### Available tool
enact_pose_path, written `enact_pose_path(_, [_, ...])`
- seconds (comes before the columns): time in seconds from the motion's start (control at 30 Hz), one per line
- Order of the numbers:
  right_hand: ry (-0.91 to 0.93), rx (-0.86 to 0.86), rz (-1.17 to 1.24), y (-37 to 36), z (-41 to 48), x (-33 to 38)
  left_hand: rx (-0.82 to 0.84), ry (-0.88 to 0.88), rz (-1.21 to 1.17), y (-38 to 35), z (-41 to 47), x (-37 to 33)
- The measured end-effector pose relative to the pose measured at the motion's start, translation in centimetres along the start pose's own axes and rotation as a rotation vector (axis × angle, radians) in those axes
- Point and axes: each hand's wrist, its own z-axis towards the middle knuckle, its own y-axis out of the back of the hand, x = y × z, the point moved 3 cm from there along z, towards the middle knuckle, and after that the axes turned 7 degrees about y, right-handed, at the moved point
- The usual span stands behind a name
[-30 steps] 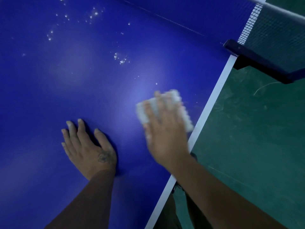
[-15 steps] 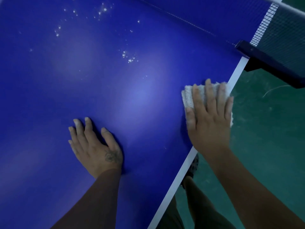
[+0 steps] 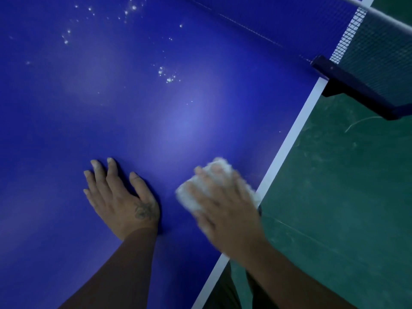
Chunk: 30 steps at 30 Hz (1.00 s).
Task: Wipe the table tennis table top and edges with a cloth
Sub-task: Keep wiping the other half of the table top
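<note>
Right hand — blurred — presses white cloth on blue table; left hand seemingly flat.

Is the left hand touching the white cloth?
Apart. The head view shows bare blue table between the left hand and the cloth under the right hand.

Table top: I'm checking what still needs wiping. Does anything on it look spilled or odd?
Yes: white specks lie scattered across the blue table top toward the net. The cloth is near the side edge, short of them.
</note>
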Motion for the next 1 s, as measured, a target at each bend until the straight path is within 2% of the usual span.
enact_pose_path(0.03, [-0.043,-0.016,-0.054,0.7,0.0,-2.3,0.000,0.002,0.003,0.0,0.0,0.0])
enact_pose_path(0.1, [-0.245,-0.089,-0.131,2.4,1.1,-7.7,0.003,0.005,0.011,0.0,0.0,0.0])
enact_pose_path(0.2, [-0.528,-0.144,-0.121,4.7,3.8,-12.4,0.002,0.004,0.010,0.1,-0.1,-0.1])
enact_pose_path(0.27, [-0.455,-0.129,-0.129,4.3,4.3,-11.1,0.000,-0.006,0.009,0.1,-0.2,-0.1])
enact_pose_path(0.4, [0.002,0.014,-0.110,1.8,1.7,-5.8,-0.003,-0.011,0.015,0.2,-0.1,0.0])
enact_pose_path(0.47, [0.109,0.029,-0.127,2.2,2.8,-6.8,-0.005,-0.010,0.017,0.2,-0.1,-0.1])
enact_pose_path(0.53, [0.073,-0.040,-0.132,3.0,5.9,-8.9,-0.003,-0.007,0.022,0.2,0.0,-0.2])
enact_pose_path(0.63, [-0.121,-0.130,-0.120,4.3,10.4,-10.5,0.003,0.001,0.023,0.2,0.0,-0.2])
enact_pose_path(0.67, [-0.131,-0.131,-0.120,4.0,10.8,-9.8,0.000,0.002,0.023,0.2,0.1,-0.2])
enact_pose_path(0.73, [0.015,-0.076,-0.104,2.5,10.0,-6.7,-0.010,-0.001,0.022,0.2,0.0,-0.1])
enact_pose_path(0.8, [0.266,0.017,-0.048,1.4,8.6,-3.6,-0.020,-0.004,0.018,0.2,0.0,-0.1])
enact_pose_path(0.87, [0.447,0.068,-0.065,1.4,9.8,-3.5,-0.020,-0.012,0.021,0.1,-0.1,-0.2])
enact_pose_path(0.93, [0.408,0.035,-0.105,2.1,13.9,-5.1,-0.009,-0.011,0.031,-0.1,-0.1,0.0])
enact_pose_path(1.0, [0.222,-0.024,-0.133,3.4,17.7,-6.6,-0.001,-0.002,0.026,-0.1,-0.1,0.2])
